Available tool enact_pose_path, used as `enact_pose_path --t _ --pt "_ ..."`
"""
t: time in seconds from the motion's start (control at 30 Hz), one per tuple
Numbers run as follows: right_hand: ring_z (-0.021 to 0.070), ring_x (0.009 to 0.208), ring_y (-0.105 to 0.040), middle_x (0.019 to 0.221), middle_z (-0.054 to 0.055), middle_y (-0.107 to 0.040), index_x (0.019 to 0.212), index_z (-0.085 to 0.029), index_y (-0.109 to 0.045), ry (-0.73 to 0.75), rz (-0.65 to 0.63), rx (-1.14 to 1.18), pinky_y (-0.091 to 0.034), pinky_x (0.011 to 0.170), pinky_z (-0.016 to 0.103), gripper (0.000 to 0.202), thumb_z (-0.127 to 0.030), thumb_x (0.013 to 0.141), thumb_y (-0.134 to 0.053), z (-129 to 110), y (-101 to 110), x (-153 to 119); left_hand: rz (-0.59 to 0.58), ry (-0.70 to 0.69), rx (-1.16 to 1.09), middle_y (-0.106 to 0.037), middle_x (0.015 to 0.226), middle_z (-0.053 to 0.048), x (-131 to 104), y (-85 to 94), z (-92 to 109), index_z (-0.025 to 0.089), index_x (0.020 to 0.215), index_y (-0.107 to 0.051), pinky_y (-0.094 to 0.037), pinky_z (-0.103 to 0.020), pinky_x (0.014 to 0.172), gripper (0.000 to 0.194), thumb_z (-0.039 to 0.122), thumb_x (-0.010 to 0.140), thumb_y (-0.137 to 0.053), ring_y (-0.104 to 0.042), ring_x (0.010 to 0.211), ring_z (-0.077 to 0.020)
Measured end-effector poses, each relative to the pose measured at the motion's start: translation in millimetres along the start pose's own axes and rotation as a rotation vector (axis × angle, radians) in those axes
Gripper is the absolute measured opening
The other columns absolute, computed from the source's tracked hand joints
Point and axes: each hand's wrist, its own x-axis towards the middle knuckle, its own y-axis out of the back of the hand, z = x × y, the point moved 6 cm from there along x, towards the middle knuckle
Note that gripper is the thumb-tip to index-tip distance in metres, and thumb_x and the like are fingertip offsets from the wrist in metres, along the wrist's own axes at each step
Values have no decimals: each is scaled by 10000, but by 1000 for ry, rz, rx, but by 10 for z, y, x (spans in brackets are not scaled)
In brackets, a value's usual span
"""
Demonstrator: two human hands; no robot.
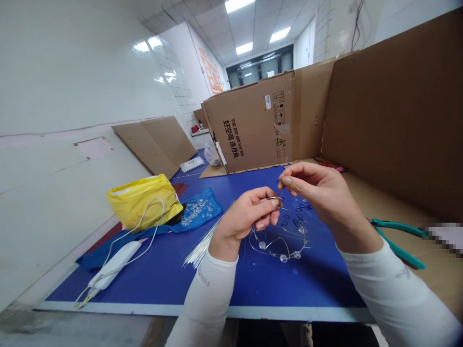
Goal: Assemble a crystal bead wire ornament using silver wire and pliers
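My left hand is closed, its thumb and fingers pinching a silvery wire ring. From that ring hangs a curved wire strand with clear round beads, just above the blue tabletop. My right hand, a little higher and to the right, has thumb and forefinger pressed together on a thin wire that sticks up between them. Small dark rings lie on the blue surface behind the strand. A bundle of straight silvery wires lies left of my left hand, partly hidden by the forearm.
Clear beads lie on a blue cloth beside a yellow bag. At the left front is a white power strip with its cord. Teal-handled pliers rest at right. Tall cardboard stands along the back and right.
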Motion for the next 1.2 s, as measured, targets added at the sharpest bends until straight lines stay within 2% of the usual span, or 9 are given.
enact_pose_path --t 0.33,0.47,0.67,0.97,1.2 --pt "136 738 -681 788 1 -741 813 -223 -731 139 56 -222 -537 700 278 3 -222 811 -732 -152 45 -89 37 -33 23 -625 599 47 25 40 14 163 897 -564 -256 -162 387 302 410 851 -732 -376 378 -7" --pt "132 722 -675 792 -2 -743 828 -230 -734 183 71 -256 -537 691 278 8 -224 826 -730 -155 49 -107 59 -43 53 -619 606 51 23 38 34 165 879 -557 -272 -171 393 351 417 791 -785 -379 389 -13" --pt "130 692 -642 798 -3 -742 841 -240 -741 230 103 -383 -510 659 286 15 -244 829 -735 -156 47 -147 109 -100 133 -641 680 25 26 42 80 142 875 -610 -279 -183 403 294 390 795 -744 -417 423 -20" --pt "146 693 -646 797 10 -744 827 -237 -741 162 133 -429 -517 663 305 72 -309 819 -748 -158 41 -110 133 -128 171 -656 721 8 27 54 107 133 861 -639 -299 -187 427 226 342 808 -708 -421 453 -28" --pt "140 677 -643 758 9 -734 815 -230 -737 77 96 -298 -516 633 287 100 -324 805 -770 -146 7 -75 80 -138 148 -668 692 10 31 55 99 142 815 -606 -284 -183 410 226 347 823 -700 -413 417 -20"
